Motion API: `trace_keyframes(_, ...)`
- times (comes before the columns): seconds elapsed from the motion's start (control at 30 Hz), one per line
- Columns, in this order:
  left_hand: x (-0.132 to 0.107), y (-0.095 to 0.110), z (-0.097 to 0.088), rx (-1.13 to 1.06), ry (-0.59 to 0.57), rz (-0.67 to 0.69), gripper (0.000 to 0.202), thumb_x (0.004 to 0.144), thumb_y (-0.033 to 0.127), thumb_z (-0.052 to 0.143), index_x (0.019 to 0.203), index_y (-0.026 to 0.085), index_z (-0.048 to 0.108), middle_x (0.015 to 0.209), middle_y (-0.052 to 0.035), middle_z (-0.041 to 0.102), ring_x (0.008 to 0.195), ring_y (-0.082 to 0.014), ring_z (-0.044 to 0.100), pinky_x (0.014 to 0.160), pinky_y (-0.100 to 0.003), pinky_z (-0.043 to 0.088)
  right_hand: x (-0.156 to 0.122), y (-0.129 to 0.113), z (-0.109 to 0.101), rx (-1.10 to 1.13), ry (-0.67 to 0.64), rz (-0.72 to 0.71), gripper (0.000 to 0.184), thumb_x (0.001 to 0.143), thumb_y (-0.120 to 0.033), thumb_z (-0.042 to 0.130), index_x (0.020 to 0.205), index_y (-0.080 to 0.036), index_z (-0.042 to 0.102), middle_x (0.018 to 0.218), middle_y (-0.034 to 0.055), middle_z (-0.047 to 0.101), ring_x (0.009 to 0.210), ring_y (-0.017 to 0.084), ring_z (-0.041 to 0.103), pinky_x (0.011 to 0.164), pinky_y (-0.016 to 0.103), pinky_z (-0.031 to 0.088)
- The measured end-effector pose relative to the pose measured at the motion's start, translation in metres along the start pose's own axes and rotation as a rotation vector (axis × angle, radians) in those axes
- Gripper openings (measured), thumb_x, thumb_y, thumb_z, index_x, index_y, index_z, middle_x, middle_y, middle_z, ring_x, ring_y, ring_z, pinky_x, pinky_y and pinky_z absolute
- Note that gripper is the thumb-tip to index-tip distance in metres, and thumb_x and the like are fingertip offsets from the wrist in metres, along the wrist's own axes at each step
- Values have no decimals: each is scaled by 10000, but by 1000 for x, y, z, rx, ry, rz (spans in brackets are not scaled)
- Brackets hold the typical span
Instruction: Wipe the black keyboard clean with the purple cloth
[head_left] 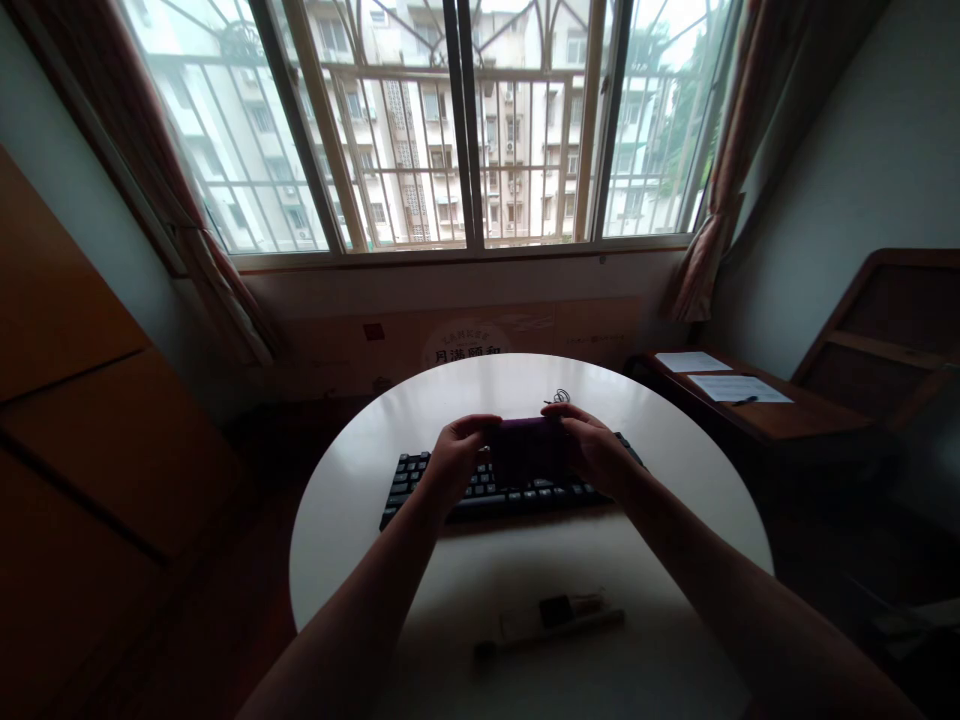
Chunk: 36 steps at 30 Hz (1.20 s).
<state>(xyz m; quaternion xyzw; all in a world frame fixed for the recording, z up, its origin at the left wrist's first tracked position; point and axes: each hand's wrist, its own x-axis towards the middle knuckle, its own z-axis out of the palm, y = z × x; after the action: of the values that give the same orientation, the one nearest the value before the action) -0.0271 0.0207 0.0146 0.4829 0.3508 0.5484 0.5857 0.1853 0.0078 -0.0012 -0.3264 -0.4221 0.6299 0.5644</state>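
Over the middle of a black keyboard (480,505), both hands hold a dark purple rectangular piece, apparently a cloth (529,450), stretched flat between them. My left hand (461,455) grips its left edge, thumb along the top corner. Its right edge is pinched by my right hand (592,445). The cloth hides the centre of the keyboard; whether it touches the keys I cannot tell. Closer to me lie a slim brush-like stick (555,638) with a dark end and a small clear pack with a black band (556,610), both dim and blurred.
A round white table (337,560) carries these things. Behind the keyboard lies a coiled thin black cable (559,397). At right, a brown side table (795,415) bears papers (739,388) and a pen (745,401). A wooden cabinet (75,430) stands left, a barred window (465,130) ahead.
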Motion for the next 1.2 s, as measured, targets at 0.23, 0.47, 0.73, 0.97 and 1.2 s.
trace_keyframes(0.23, -1, -4, 5, -110, 2, -174, 246, 655, 147, 755, 900, 152, 724, 711, -17, 687, 536, -93, 596, 470, -178, 458, -1, 2, 5, 278, -93, 284, 418, 817, -289, 717, 1210, -218, 594, 788, -5, 676, 667, 117, 650, 625, 225, 533)
trace_keyframes(0.47, 1, -6, 3, -119, 4, -200, 305, 677, 157, 748, 981, 155, 721, 777, -42, 670, 626, -122, 631, 520, -198, 509, 1, 6, 4, 142, -52, 194, 677, 654, -115, 814, 1272, -203, 554, 910, 44, 717, 749, 163, 695, 679, 270, 576)
trace_keyframes(0.73, 12, -16, -12, 594, 65, 309, 302, 750, 196, 687, 1044, 214, 751, 984, -63, 655, 787, -166, 626, 664, -260, 540, 9, -35, -53, -286, 244, -332, 567, 668, -206, 785, 1206, -234, 606, 887, 3, 679, 758, 151, 634, 665, 271, 535)
trace_keyframes(0.97, 13, -21, -19, 1026, -3, 446, 298, 862, 235, 558, 1123, 206, 698, 1078, -69, 649, 902, -199, 639, 777, -334, 561, 3, -36, -82, -968, -146, -198, 310, 751, -224, 665, 1054, -160, 691, 954, 57, 691, 880, 189, 645, 767, 288, 524)
trace_keyframes(1.2, 13, -23, -21, 1144, -22, 468, 247, 866, 222, 561, 1061, 213, 713, 1086, -60, 676, 986, -221, 640, 929, -383, 529, -4, -32, -62, -1079, -484, 20, 482, 850, -417, 651, 1270, -183, 624, 1022, 66, 696, 896, 183, 647, 780, 264, 515)
